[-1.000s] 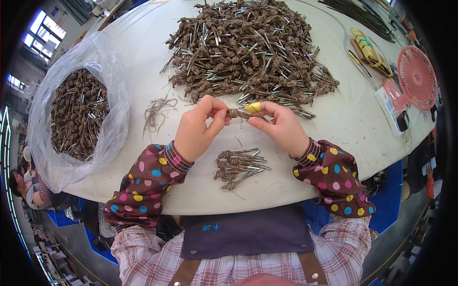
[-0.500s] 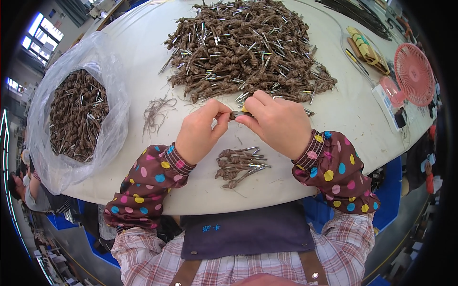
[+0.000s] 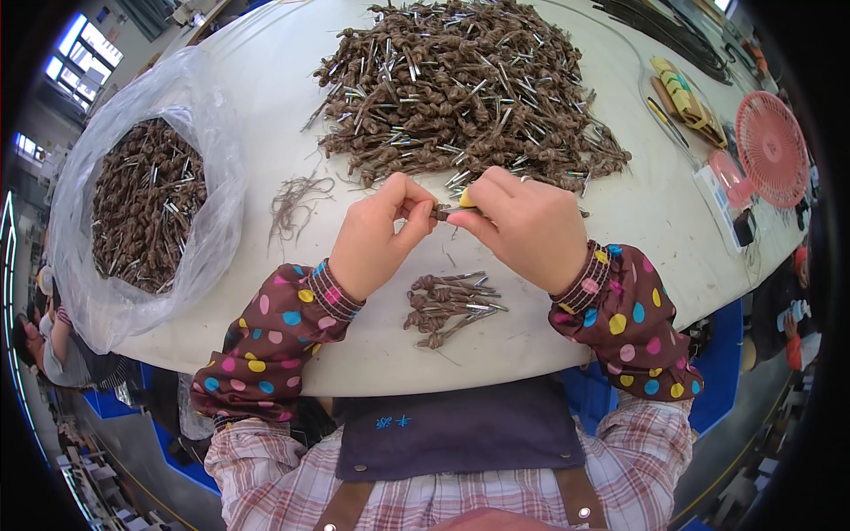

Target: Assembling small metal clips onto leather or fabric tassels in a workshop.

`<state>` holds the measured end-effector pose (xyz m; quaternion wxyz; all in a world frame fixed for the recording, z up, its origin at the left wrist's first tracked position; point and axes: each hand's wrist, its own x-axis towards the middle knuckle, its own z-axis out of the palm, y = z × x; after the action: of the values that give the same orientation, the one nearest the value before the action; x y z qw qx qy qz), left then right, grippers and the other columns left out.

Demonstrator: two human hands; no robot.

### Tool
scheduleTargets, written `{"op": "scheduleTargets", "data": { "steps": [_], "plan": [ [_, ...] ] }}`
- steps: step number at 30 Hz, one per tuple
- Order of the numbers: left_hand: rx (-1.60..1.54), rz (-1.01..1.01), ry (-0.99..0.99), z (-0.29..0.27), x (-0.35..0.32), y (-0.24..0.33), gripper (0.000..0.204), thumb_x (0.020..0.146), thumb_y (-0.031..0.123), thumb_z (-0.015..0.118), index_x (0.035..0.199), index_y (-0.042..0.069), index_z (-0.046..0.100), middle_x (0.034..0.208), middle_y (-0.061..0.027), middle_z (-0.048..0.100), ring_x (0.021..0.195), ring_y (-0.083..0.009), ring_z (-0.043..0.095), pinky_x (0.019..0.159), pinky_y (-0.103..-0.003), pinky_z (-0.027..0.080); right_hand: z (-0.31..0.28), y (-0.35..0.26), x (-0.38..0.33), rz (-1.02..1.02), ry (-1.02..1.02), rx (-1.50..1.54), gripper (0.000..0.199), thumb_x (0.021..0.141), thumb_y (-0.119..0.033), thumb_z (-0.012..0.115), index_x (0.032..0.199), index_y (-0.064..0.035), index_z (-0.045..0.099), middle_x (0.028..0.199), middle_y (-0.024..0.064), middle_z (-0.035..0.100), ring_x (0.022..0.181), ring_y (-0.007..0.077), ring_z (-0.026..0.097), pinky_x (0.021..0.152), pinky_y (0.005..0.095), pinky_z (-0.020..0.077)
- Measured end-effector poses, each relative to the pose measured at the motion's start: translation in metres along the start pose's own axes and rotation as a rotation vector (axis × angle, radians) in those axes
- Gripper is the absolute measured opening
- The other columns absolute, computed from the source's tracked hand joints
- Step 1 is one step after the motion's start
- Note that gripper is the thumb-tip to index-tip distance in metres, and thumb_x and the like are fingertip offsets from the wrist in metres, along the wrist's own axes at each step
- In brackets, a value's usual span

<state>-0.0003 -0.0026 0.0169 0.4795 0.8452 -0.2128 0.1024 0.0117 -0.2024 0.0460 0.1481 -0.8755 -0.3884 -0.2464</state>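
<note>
Where two bare hands meet at the centre of the frame, a short piece of brown knotted cord [image 3: 440,213] is held just above the white table [image 3: 522,345]. One end is pinched between the thumb and fingers of the left hand [image 3: 376,232]; the other is gripped by the right hand [image 3: 531,232], though its tip is largely hidden by the fingers (one of them is wrapped in yellow tape [image 3: 466,198]).

As a judgement, the cord is best handled with the knot steadied by the left pinch, the strands drawn evenly by the right, and the fingertips set close to the knot so that nothing slips.

Both wrists are angled inward and both forearms are brought up from the lower edge, covered by polka-dot sleeves [image 3: 633,314]. The back of the right hand is turned upward, while the thumb side of the left is shown.

Below the hands, at lower centre, a small group of knotted pieces [image 3: 443,305] is laid out with metal tips. Above, a large pile of similar pieces [image 3: 460,97] is heaped. Loose threads [image 3: 297,202] are scattered left of centre; beyond them, more pieces are held in a clear plastic bag [image 3: 220,168]. At far right, a pink fan [image 3: 772,146] is seen.
</note>
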Motion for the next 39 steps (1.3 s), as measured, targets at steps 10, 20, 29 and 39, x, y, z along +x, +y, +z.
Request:
{"op": "scheduleTargets", "data": {
  "steps": [10,20,29,39],
  "plan": [
    [-0.479,-0.342,-0.048,-0.005,0.005,-0.004,0.017,0.093,0.011,0.053,0.106,0.001,0.051,0.086,-0.0057,0.060,0.082,-0.0126,0.061,0.076,-0.025,0.048,0.017,0.016,-0.011,0.532,-0.176,0.754,0.022,0.081,-0.021,0.067,0.089,-0.0013,0.063,0.074,0.0059,0.064,0.063,0.0161,0.062,0.058,0.0267,0.0472],
    [0.599,0.567,0.082,-0.010,0.008,-0.007,0.024,0.075,-0.001,0.069,0.097,0.008,0.065,0.082,-0.0054,0.059,0.074,-0.0226,0.061,0.086,-0.040,0.053,0.016,0.020,-0.011,0.804,-0.352,1.214,0.020,0.085,-0.020,0.062,0.085,-0.0002,0.064,0.071,0.0012,0.065,0.063,0.0050,0.057,0.058,0.0210,0.0432],
    [0.375,0.282,0.060,-0.006,0.005,0.000,0.014,0.077,-0.003,0.065,0.089,0.004,0.063,0.085,-0.0072,0.065,0.077,-0.0225,0.064,0.068,-0.031,0.054,0.028,0.024,-0.018,0.745,-0.471,1.327,0.021,0.087,-0.025,0.063,0.093,-0.0040,0.061,0.073,-0.0033,0.061,0.053,0.0001,0.041,0.047,0.0177,0.0325],
    [0.342,0.259,0.052,-0.008,0.004,0.002,0.014,0.076,-0.003,0.066,0.088,0.004,0.064,0.083,-0.0086,0.064,0.074,-0.0227,0.064,0.062,-0.029,0.052,0.008,0.011,-0.008,0.279,-0.087,0.381,0.033,0.083,-0.036,0.064,0.090,-0.0052,0.053,0.084,0.0059,0.059,0.070,0.0265,0.061,0.057,0.0363,0.0475]
  ]
}}
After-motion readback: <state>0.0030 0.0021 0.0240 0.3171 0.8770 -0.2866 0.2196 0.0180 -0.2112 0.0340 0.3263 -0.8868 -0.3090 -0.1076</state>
